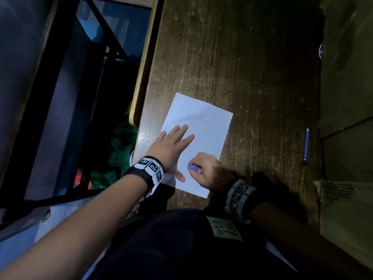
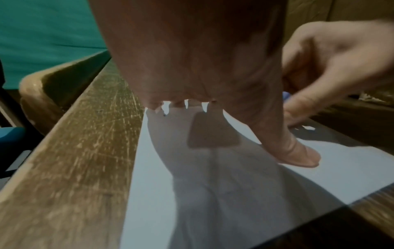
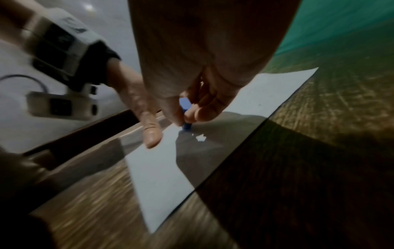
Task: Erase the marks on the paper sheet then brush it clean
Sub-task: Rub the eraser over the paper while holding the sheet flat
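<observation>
The paper sheet (image 1: pixel 201 136) is laid on the wooden desk (image 1: pixel 252 67), long axis running away from the person. It is pressed flat by the left hand (image 1: pixel 171 147), fingers spread; a blue eraser (image 1: pixel 194 168), tip down on the sheet's near part, is pinched by the right hand (image 1: pixel 210 170).

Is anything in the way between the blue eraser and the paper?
No. The right hand pinches the blue eraser, and its tip is already down on the paper sheet. The left hand lies beside it.
</observation>
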`<state>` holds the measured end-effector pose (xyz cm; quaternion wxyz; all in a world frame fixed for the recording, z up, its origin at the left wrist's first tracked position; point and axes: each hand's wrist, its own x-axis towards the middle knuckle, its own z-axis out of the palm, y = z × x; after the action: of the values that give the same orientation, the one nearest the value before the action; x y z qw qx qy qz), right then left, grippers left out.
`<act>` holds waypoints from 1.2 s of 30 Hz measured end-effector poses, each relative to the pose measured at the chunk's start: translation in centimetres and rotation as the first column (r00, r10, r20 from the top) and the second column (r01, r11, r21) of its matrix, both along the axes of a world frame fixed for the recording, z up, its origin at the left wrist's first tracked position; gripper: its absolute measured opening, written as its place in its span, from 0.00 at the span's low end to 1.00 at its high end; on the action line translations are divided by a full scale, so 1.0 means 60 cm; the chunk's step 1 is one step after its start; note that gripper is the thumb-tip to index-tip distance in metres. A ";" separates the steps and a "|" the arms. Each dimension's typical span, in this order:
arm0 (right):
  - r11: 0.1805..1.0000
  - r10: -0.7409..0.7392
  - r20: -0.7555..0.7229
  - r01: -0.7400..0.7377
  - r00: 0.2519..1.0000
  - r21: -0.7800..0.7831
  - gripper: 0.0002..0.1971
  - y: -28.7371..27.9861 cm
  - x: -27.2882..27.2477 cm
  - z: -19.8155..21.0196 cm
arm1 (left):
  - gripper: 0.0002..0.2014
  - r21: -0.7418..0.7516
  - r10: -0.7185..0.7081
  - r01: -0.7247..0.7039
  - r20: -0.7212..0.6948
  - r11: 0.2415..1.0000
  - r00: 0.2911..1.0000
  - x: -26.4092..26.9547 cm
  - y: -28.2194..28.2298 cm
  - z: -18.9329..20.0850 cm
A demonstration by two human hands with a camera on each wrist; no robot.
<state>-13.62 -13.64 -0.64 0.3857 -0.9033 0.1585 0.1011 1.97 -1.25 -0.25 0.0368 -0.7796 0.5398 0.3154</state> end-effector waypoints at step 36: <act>0.950 -0.291 0.118 0.301 0.949 -0.078 0.03 -0.055 -0.002 0.000 | 0.58 -0.060 0.054 -0.049 0.088 0.997 0.995 -0.018 0.036 -0.013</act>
<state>-13.73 -16.92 -0.62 0.3610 -0.8906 0.2764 -0.0131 0.86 0.94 -1.00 0.0304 -0.8075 0.5261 0.2652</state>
